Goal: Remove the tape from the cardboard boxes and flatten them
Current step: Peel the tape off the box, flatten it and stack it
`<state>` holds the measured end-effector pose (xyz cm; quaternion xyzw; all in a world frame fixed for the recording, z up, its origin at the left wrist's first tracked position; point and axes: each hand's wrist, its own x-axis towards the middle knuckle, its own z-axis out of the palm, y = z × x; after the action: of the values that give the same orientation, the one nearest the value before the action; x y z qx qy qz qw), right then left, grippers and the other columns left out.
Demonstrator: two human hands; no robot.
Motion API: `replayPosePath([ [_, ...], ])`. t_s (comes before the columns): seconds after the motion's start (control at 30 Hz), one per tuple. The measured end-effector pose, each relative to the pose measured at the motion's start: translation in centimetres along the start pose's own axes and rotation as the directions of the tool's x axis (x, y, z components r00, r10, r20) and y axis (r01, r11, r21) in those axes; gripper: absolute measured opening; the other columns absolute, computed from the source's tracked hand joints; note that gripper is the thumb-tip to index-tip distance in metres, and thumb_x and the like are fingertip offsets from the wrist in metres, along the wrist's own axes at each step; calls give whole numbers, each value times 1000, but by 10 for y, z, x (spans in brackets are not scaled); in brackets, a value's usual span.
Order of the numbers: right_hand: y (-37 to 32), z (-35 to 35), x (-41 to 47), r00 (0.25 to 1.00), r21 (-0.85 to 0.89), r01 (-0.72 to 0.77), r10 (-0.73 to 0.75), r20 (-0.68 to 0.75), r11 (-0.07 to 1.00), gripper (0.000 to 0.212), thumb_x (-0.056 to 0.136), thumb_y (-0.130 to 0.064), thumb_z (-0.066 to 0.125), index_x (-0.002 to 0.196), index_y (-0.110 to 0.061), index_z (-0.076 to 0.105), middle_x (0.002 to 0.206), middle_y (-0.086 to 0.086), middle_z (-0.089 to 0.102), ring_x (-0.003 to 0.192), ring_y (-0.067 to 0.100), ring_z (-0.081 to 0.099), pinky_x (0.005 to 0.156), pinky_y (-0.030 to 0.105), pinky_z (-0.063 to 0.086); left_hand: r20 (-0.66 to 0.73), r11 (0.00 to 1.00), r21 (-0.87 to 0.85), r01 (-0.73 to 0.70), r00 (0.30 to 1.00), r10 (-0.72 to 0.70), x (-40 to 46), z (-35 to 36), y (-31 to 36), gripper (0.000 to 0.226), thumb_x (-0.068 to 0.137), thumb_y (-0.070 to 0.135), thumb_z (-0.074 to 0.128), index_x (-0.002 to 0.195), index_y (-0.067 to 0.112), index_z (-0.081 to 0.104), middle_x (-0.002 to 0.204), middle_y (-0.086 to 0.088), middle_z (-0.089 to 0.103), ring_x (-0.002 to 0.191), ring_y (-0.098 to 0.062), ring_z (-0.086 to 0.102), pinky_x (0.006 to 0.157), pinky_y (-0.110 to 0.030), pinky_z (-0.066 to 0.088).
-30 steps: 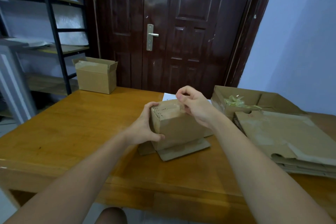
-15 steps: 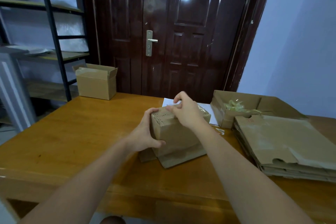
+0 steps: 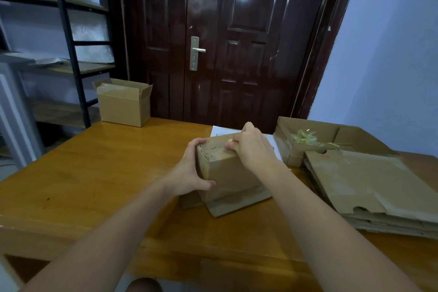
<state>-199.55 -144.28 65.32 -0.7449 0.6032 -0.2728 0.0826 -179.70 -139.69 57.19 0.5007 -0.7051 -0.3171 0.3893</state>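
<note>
A small brown cardboard box (image 3: 230, 173) stands on the wooden table (image 3: 94, 173), its lower flaps spread out flat beneath it. My left hand (image 3: 189, 170) grips its left end, thumb on the near face. On the box's top edge my right hand (image 3: 251, 147) has its fingers curled over the taped seam, picking at the tape; the tape itself is hard to make out.
A stack of flattened boxes (image 3: 369, 187) lies at the right. Behind it an open box (image 3: 284, 147) holds crumpled tape (image 3: 305, 137). Another open box (image 3: 123, 102) stands at the far left corner. White paper (image 3: 222, 130) lies behind the held box. A shelf rack (image 3: 68, 38) and door stand beyond.
The view tilted up slightly. My right hand shifted a little along the box top; the box sits lower on the table and my left hand keeps its grip.
</note>
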Motion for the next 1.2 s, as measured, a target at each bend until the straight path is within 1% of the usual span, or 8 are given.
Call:
replayPosePath([
  [0.07, -2, -3, -1, 997, -71, 72, -70, 23, 995, 35, 89, -50, 72, 104, -20, 62, 98, -5, 51, 94, 20, 54, 71, 35, 39, 1, 1000, 2, 6, 1000, -6, 0, 0, 2, 115, 72, 21, 93, 148, 48, 10, 146, 3, 31, 130, -19, 47, 106, -40, 53],
  [0.17, -2, -1, -7, 985, -9, 167, -167, -36, 986, 26, 90, -41, 72, 99, -28, 51, 96, -9, 54, 92, 18, 54, 69, 34, 39, 16, 1000, 2, 12, 1000, -12, -1, -1, 3, 116, 72, 22, 93, 146, 51, 9, 146, 5, 31, 129, -19, 47, 105, -38, 54],
  [0.37, -3, -1, 0, 994, 10, 111, -111, -10, 994, 20, 88, -40, 76, 81, -26, 64, 95, -8, 49, 91, 18, 55, 73, 35, 44, 9, 1000, 16, 25, 1000, -25, -1, -2, 3, 115, 71, 27, 93, 144, 54, 9, 147, 5, 31, 130, -19, 46, 105, -35, 52],
  [0.67, 8, -4, -8, 975, -83, 221, -219, 31, 972, 27, 102, -42, 55, 103, -24, 75, 102, -5, 53, 103, 18, 48, 83, 39, 49, 3, 999, 25, 20, 1000, -20, -2, -1, 3, 114, 71, 27, 93, 142, 57, 9, 146, 6, 31, 130, -17, 45, 106, -34, 51],
  [0.8, 8, -9, -2, 998, 231, 12, -24, 52, 973, 9, 91, -32, 75, 82, -29, 74, 88, -15, 62, 90, 7, 57, 60, 21, 35, 4, 1000, 29, 12, 1000, -13, -2, 0, 4, 114, 71, 25, 93, 145, 51, 10, 148, 4, 29, 131, -19, 45, 105, -35, 52],
  [0.93, -2, -2, -4, 997, 243, -63, 72, -28, 968, 11, 85, -27, 74, 92, -29, 65, 89, -12, 66, 83, 7, 58, 57, 22, 29, 4, 1000, 12, 16, 1000, -16, -2, 0, 7, 115, 71, 25, 93, 145, 51, 9, 149, 3, 29, 133, -19, 44, 108, -39, 52],
  [1.1, 5, -9, -1, 979, 291, -6, 65, -195, 957, 21, 87, -3, 60, 93, -22, 53, 90, -5, 58, 80, 17, 56, 61, 27, 42, 1, 1000, 16, 19, 1000, -20, -4, 0, 5, 116, 68, 30, 93, 144, 54, 10, 149, 6, 30, 133, -18, 43, 109, -38, 50],
  [1.2, 3, -7, -4, 966, 117, 78, -46, -255, 990, 29, 83, 3, 66, 89, -22, 53, 97, -7, 49, 80, 15, 52, 58, 26, 37, -6, 1000, 9, 17, 1000, -17, -4, 1, 5, 115, 67, 32, 93, 143, 56, 10, 148, 6, 31, 133, -19, 44, 110, -40, 49],
])
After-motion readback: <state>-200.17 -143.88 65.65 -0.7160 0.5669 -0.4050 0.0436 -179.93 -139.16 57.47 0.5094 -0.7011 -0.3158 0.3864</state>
